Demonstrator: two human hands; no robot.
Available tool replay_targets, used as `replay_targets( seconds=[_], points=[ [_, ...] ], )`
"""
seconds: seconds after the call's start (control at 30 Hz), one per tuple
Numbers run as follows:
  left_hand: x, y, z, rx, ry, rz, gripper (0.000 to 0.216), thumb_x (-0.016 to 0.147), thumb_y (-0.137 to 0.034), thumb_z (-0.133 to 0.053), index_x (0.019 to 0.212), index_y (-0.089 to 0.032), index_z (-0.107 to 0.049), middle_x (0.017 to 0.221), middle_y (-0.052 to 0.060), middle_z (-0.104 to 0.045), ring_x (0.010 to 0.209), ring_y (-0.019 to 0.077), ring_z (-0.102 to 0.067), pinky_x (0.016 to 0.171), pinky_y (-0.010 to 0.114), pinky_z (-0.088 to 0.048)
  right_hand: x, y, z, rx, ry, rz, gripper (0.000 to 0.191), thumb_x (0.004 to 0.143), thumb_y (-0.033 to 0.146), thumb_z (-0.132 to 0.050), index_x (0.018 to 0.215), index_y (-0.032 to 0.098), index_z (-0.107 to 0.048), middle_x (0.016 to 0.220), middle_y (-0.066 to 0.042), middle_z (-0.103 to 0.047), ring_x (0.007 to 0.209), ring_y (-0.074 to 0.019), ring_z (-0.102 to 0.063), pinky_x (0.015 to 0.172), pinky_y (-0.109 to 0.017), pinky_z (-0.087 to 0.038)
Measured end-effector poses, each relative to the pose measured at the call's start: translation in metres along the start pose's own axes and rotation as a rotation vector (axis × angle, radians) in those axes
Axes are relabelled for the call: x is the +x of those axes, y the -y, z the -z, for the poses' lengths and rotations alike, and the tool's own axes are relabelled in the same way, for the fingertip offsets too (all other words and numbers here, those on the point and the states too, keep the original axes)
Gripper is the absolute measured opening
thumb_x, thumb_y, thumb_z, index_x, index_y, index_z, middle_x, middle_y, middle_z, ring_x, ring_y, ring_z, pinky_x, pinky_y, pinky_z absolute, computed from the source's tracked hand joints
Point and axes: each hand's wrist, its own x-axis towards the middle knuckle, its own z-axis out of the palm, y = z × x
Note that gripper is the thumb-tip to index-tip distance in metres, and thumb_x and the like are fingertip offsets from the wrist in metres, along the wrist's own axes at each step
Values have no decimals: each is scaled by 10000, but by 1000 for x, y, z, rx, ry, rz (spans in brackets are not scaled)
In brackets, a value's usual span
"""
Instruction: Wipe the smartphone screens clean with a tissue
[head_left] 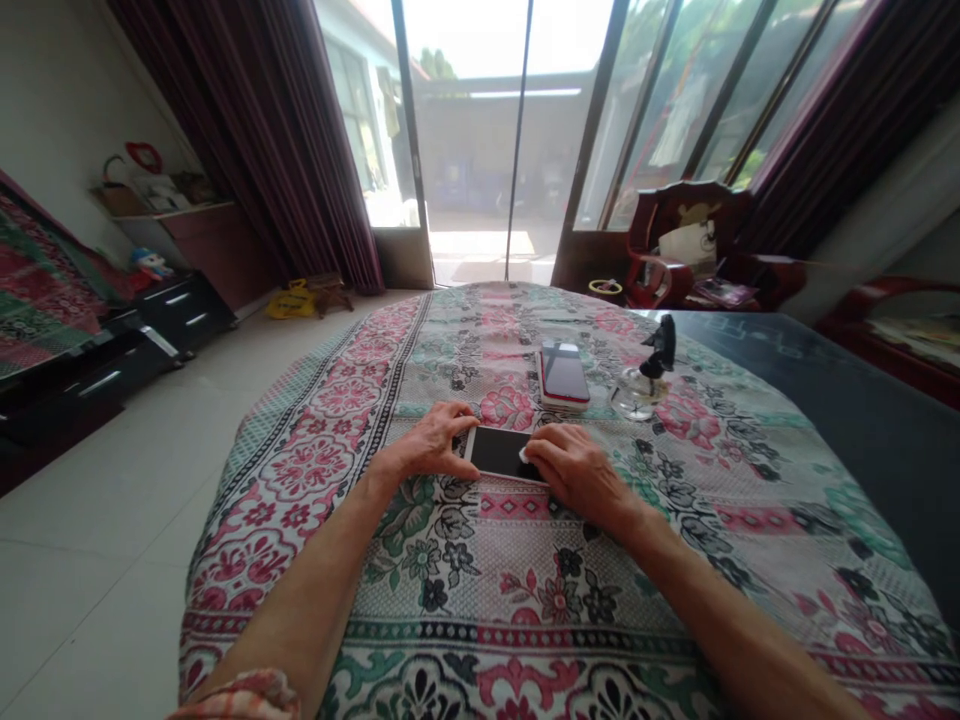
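A white-framed smartphone [499, 452] lies flat on the tablecloth with its dark screen up. My left hand [435, 440] grips its left end, thumb and fingers at the edges. Over the right part of the screen, the fingers of my right hand [574, 468] are closed on a small white piece of tissue or cloth [524, 454], mostly hidden under them. Just beyond sits a stack of phones [564, 375], the top one dark-screened with a red edge. To its right stands a clear glass spray bottle [637, 393] with a black spray head.
A flowered tablecloth [555, 600] covers the round table under my hands. Behind the table are glass doors [487, 160]. A carved wooden chair [690, 240] stands at the back right, and a yellow bag [292, 300] lies on the floor at the left.
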Motion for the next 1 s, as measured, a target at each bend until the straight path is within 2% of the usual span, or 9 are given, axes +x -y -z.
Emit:
replay_targets(
  seconds=[0.17, 0.37, 0.6, 0.77, 1.0],
  points=[
    [-1, 2, 2, -46, 36, -1, 721, 607, -477, -785, 1236, -249, -515, 1294, 67, -448, 1218, 280, -397, 1045, 381, -357, -2, -2, 2, 67, 96, 3, 207, 941, 280, -462, 961, 238, -664, 1052, -60, -598, 940, -188, -521, 856, -358, -386],
    [-2, 5, 8, -85, 113, 11, 720, 628, -375, -777, 1272, -215, -497, 1352, 87, -403, 1275, 283, -353, 1088, 388, -310, -6, -12, 7, 167, 154, 22, 217, 932, 239, -467, 930, 246, -684, 955, -46, -602, 838, -156, -523, 776, -316, -411],
    [-3, 10, 3, -89, 99, 7, 706, 628, -379, -761, 1270, -254, -493, 1363, 67, -404, 1276, 284, -356, 1082, 400, -315, 12, 11, -11, 148, 130, 79, 244, 947, 230, -436, 878, 209, -669, 922, -62, -583, 831, -159, -505, 769, -304, -418],
    [-2, 13, 0, -92, 100, -2, 705, 624, -409, -765, 1257, -251, -499, 1360, 71, -405, 1268, 278, -370, 1076, 392, -325, 30, 23, -24, 132, 162, 138, 225, 933, 188, -452, 875, 204, -669, 914, -56, -568, 797, -150, -490, 748, -288, -410],
    [-3, 9, 5, -96, 99, -5, 680, 639, -398, -759, 1252, -243, -509, 1356, 75, -411, 1276, 283, -363, 1088, 388, -314, 22, 16, -14, 183, 193, 153, 252, 950, 195, -418, 922, 206, -668, 908, -54, -551, 804, -148, -478, 732, -272, -406]
  ],
)
